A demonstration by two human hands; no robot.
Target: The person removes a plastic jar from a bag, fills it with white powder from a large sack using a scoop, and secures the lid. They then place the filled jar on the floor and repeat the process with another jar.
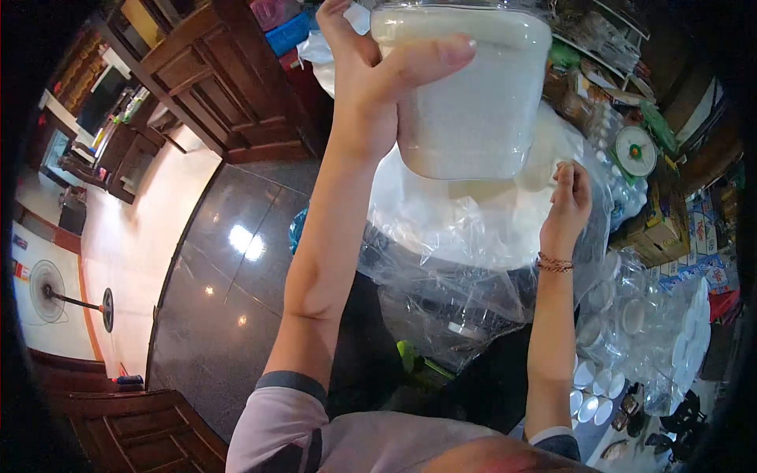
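In the head view, a clear jar point(469, 118) with white contents is grasped by the fingers of the left hand point(369, 83) and held above a white mass point(453, 217). The right hand point(573, 197) is seen apart from it, fingers curled; whether anything is grasped cannot be told. Since its smooth wall is apparently gripped one-handed, the jar could be dropped, and the plastic sheeting point(430, 296) might be dusted with spillage if unsealed.
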